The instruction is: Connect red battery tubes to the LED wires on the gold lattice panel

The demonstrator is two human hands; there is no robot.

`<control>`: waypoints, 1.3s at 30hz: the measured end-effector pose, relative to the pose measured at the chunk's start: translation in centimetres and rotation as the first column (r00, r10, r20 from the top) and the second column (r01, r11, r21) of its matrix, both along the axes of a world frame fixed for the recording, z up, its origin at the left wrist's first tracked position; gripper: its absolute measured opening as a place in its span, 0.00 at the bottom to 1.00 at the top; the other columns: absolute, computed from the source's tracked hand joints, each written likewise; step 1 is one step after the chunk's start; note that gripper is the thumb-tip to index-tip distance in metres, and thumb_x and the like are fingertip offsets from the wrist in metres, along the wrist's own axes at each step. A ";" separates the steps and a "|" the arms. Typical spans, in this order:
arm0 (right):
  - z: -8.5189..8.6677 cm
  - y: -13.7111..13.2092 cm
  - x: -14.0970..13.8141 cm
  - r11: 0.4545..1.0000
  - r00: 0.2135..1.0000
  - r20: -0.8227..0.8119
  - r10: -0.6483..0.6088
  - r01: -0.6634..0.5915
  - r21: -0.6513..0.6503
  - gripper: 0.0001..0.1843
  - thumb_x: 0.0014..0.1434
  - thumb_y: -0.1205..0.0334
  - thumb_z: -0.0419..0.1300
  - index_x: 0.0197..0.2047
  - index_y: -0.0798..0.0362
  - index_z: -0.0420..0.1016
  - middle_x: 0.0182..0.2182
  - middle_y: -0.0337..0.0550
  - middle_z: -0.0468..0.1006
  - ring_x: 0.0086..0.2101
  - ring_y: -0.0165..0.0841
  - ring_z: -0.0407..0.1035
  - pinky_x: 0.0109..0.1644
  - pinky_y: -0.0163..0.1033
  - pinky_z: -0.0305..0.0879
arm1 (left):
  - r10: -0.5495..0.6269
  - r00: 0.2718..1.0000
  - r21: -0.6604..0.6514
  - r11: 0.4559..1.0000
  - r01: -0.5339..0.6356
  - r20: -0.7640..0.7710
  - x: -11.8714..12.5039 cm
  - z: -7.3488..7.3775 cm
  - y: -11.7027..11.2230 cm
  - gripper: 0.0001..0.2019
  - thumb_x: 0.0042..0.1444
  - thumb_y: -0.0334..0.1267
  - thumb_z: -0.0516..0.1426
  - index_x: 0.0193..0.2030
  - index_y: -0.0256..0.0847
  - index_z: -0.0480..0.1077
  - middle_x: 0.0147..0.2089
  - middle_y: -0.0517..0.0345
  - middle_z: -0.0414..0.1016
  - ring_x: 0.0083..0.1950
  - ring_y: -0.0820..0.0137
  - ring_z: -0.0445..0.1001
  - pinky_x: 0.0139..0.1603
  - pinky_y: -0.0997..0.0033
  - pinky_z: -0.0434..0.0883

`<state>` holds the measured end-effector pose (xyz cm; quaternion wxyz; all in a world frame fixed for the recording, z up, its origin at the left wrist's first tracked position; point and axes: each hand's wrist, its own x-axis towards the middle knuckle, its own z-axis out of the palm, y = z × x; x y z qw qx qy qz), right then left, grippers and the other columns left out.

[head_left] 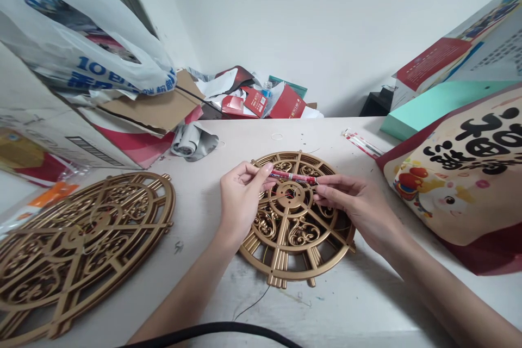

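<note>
Red stick [294, 176] between left hand [243, 191], right hand [359, 202]; gold wheel [290, 202] beneath

I'm spotting a plastic bag [118, 73] on the left, red packaging [287, 102] by the wall [305, 27], a green box [432, 103] behind a printed bag [460, 174]!

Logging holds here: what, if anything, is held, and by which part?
A slim red stick, held by its ends: the left hand at one, the right hand at the other.
</note>
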<state>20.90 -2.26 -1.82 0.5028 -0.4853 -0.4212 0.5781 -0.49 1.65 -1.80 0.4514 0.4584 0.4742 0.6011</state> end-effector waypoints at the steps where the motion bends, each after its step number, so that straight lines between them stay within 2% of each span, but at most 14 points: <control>1: 0.0 0.0 0.0 1.000 1.000 0.001 -0.002 0.002 0.001 0.14 0.54 0.54 0.74 0.43 0.49 0.84 0.38 0.45 0.86 0.38 0.38 0.81 0.53 0.49 0.78 | -0.001 1.000 0.001 1.000 0.001 0.003 0.0 0.0 0.0 0.17 0.51 0.45 0.70 0.27 0.37 0.70 0.31 0.55 0.78 0.34 0.69 0.81 0.43 0.69 0.82; 5: 0.2 0.1 0.1 1.000 1.000 0.020 0.004 -0.004 0.001 0.17 0.53 0.54 0.74 0.45 0.49 0.82 0.38 0.44 0.85 0.37 0.37 0.80 0.50 0.46 0.79 | 0.001 1.000 -0.004 1.000 -0.001 -0.002 0.0 0.1 -0.1 0.17 0.51 0.45 0.70 0.27 0.37 0.69 0.31 0.55 0.78 0.37 0.68 0.82 0.45 0.67 0.82; 9: 0.4 0.0 0.0 0.998 0.993 0.114 0.012 -0.019 0.062 0.19 0.55 0.51 0.72 0.49 0.47 0.82 0.40 0.44 0.83 0.38 0.37 0.78 0.43 0.43 0.78 | 0.009 1.000 0.006 1.000 -0.009 -0.011 0.1 0.4 -0.2 0.16 0.51 0.45 0.70 0.27 0.37 0.71 0.32 0.54 0.79 0.38 0.67 0.82 0.46 0.66 0.83; 12: 0.5 -0.2 -0.1 0.996 0.976 0.218 0.012 -0.032 0.088 0.23 0.56 0.48 0.72 0.52 0.46 0.81 0.37 0.43 0.83 0.33 0.36 0.76 0.36 0.41 0.74 | -0.006 1.000 0.025 1.000 0.007 -0.029 0.3 0.6 -0.3 0.16 0.51 0.45 0.70 0.27 0.38 0.71 0.32 0.54 0.79 0.37 0.66 0.83 0.44 0.67 0.83; 15: 0.6 -0.4 -0.3 0.992 0.954 0.300 0.011 -0.050 0.119 0.21 0.57 0.47 0.71 0.51 0.47 0.83 0.32 0.42 0.83 0.28 0.33 0.72 0.31 0.39 0.67 | -0.052 0.996 0.045 0.997 0.055 -0.070 0.5 0.8 -0.6 0.15 0.54 0.45 0.68 0.27 0.38 0.71 0.32 0.54 0.80 0.36 0.67 0.83 0.43 0.68 0.83; 21: 0.9 -0.6 -0.3 0.986 0.947 0.322 0.008 -0.061 0.155 0.17 0.58 0.46 0.70 0.47 0.45 0.86 0.39 0.45 0.86 0.35 0.39 0.76 0.37 0.44 0.69 | -0.083 0.989 0.064 0.994 0.091 -0.122 0.4 1.1 -0.8 0.14 0.56 0.45 0.66 0.29 0.39 0.71 0.31 0.56 0.79 0.35 0.67 0.82 0.41 0.69 0.82; 24: 0.9 -0.4 -0.1 0.989 0.962 0.273 -0.020 -0.021 0.149 0.16 0.58 0.47 0.71 0.46 0.45 0.86 0.39 0.44 0.85 0.36 0.38 0.75 0.38 0.43 0.69 | -0.104 0.962 0.060 0.991 0.123 -0.251 -0.2 1.4 -0.4 0.15 0.61 0.48 0.62 0.30 0.40 0.72 0.33 0.55 0.80 0.36 0.67 0.81 0.39 0.70 0.79; 28: 0.7 -0.2 0.1 0.988 0.969 0.229 -0.092 0.060 0.142 0.15 0.56 0.47 0.72 0.43 0.45 0.87 0.34 0.42 0.83 0.32 0.34 0.71 0.35 0.40 0.65 | -0.052 0.859 0.097 0.988 0.118 -0.510 -1.8 1.8 0.3 0.14 0.65 0.48 0.56 0.37 0.41 0.76 0.35 0.54 0.81 0.32 0.70 0.77 0.34 0.71 0.73; 31: 0.7 -0.1 0.3 0.983 0.971 0.183 -0.154 0.131 0.128 0.16 0.57 0.46 0.71 0.44 0.46 0.86 0.31 0.41 0.80 0.30 0.33 0.69 0.34 0.39 0.64 | -0.046 0.748 0.095 0.985 0.144 -0.662 -3.0 2.5 0.6 0.10 0.62 0.44 0.58 0.40 0.43 0.77 0.33 0.55 0.80 0.30 0.69 0.75 0.33 0.70 0.69; 34: 0.9 -0.1 0.3 0.972 0.970 0.111 -0.218 0.205 0.112 0.17 0.57 0.45 0.71 0.44 0.47 0.86 0.29 0.41 0.77 0.30 0.32 0.67 0.32 0.38 0.63 | -0.175 0.588 -0.036 0.970 0.239 -0.790 -4.0 3.6 0.3 0.09 0.59 0.45 0.60 0.36 0.43 0.77 0.28 0.58 0.76 0.28 0.70 0.70 0.29 0.69 0.64; 37: 0.9 0.0 0.3 0.962 0.965 0.061 -0.255 0.248 0.113 0.16 0.55 0.46 0.72 0.40 0.48 0.85 0.28 0.40 0.75 0.29 0.31 0.65 0.32 0.36 0.61 | -0.370 0.384 -0.246 0.910 0.335 -0.846 -4.7 4.6 0.1 0.13 0.57 0.51 0.62 0.32 0.44 0.76 0.25 0.62 0.72 0.28 0.72 0.66 0.28 0.69 0.60; 39: 0.9 0.0 0.2 0.963 0.966 0.035 -0.255 0.250 0.101 0.16 0.55 0.45 0.73 0.40 0.48 0.85 0.28 0.39 0.75 0.29 0.30 0.64 0.32 0.36 0.60 | -0.441 0.328 -0.319 0.875 0.365 -0.835 -4.9 4.6 0.3 0.12 0.53 0.51 0.65 0.33 0.45 0.77 0.27 0.64 0.73 0.29 0.72 0.66 0.29 0.70 0.60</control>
